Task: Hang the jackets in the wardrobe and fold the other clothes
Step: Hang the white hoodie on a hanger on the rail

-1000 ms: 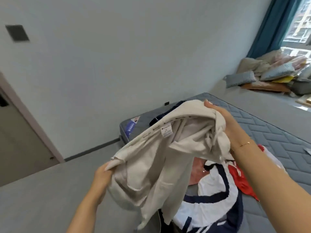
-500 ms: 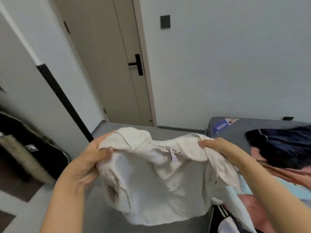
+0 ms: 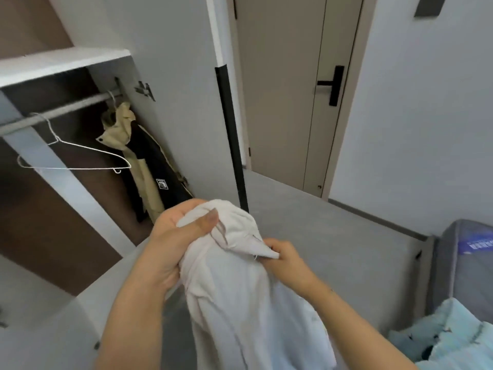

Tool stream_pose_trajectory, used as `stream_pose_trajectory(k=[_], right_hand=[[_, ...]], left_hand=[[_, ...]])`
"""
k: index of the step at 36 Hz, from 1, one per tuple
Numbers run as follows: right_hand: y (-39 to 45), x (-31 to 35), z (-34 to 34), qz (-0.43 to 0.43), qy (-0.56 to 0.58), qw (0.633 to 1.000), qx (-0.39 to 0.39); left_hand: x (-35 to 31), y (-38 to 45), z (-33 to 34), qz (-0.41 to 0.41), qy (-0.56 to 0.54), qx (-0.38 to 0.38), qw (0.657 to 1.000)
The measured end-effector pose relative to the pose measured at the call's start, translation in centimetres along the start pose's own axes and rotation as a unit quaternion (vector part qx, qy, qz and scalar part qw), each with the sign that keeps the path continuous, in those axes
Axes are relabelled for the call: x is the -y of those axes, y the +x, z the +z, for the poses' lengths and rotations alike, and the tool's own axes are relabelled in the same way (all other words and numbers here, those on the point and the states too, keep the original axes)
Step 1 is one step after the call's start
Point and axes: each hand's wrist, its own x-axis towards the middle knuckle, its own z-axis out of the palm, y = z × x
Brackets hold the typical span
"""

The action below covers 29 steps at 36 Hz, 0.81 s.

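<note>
The cream jacket [image 3: 234, 276] is hanging bunched in front of the open wardrobe [image 3: 80, 65], off to the right of its rail [image 3: 61, 109]. The left hand [image 3: 170, 241] is gripping the top of it, thumb pressing into the fabric, while the right hand [image 3: 285, 259] is pinching a corner with its fingers [image 3: 272, 243] curled on the cloth. An empty wire hanger [image 3: 72, 158] is dangling on the rail, with a beige and black coat [image 3: 144, 158] hanging further right. My guess at the risk: that thin hanger is going to swing or slip off when grabbed, and the bunched collar could slide right off one shoulder.
</note>
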Motion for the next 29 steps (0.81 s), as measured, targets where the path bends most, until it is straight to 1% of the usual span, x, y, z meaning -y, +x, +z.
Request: stream_pose_trajectory(k=[1, 3, 5, 8, 10, 12, 13, 14, 15, 16, 18, 19, 21, 24, 27, 29], right_hand=[[1.4, 0.1, 0.5, 0.010, 0.005, 1.000, 0.002], [3.8, 0.9, 0.9, 0.014, 0.012, 1.000, 0.008], [6.1, 2.6, 1.2, 0.008, 0.001, 0.999, 0.045], [9.6, 6.1, 3.1, -0.016, 0.029, 0.986, 0.166], [12.0, 8.3, 5.2, -0.030, 0.054, 0.974, 0.217], [14.5, 9.9, 7.6, -0.045, 0.068, 0.971, 0.223], [15.8, 10.5, 9.0, -0.055, 0.071, 0.973, 0.213], [17.1, 11.0, 10.4, -0.066, 0.075, 0.974, 0.205], [18.5, 11.3, 11.7, -0.076, 0.081, 0.974, 0.196], [19.8, 11.6, 13.0, -0.083, 0.089, 0.975, 0.188], [22.7, 11.7, 15.4, -0.092, 0.105, 0.974, 0.176], [24.0, 11.7, 16.4, -0.092, 0.105, 0.974, 0.178], [26.9, 11.5, 18.7, -0.097, 0.083, 0.970, 0.206], [31.2, 11.4, 22.6, -0.103, 0.039, 0.960, 0.258], [35.8, 11.0, 26.4, -0.104, -0.004, 0.936, 0.336], [38.3, 10.8, 28.3, -0.103, -0.021, 0.926, 0.362]], left_hand=[[-0.2, 0.6, -1.9, -0.004, 0.024, -0.031, 0.999], [-0.2, 1.5, -6.2, 0.003, 0.133, -0.073, 0.988], [0.3, 2.4, -10.5, 0.012, 0.252, -0.079, 0.964], [1.6, 3.8, -16.7, 0.002, 0.345, -0.115, 0.932], [2.9, 4.8, -20.5, -0.033, 0.396, -0.162, 0.903], [3.7, 5.4, -23.5, -0.110, 0.419, -0.189, 0.881], [4.0, 5.6, -24.7, -0.146, 0.414, -0.192, 0.878], [4.2, 5.7, -25.7, -0.167, 0.397, -0.193, 0.882], [4.1, 5.9, -26.4, -0.168, 0.370, -0.197, 0.892], [3.8, 6.0, -26.9, -0.152, 0.323, -0.211, 0.910], [3.1, 6.2, -27.7, -0.098, 0.193, -0.251, 0.943], [2.8, 6.4, -28.0, -0.073, 0.129, -0.259, 0.954], [2.5, 7.1, -29.2, -0.046, 0.030, -0.256, 0.965], [2.1, 9.7, -30.9, -0.032, -0.073, -0.274, 0.958], [1.8, 13.2, -33.1, -0.003, -0.182, -0.307, 0.934], [1.2, 15.3, -34.1, 0.006, -0.211, -0.317, 0.925]])
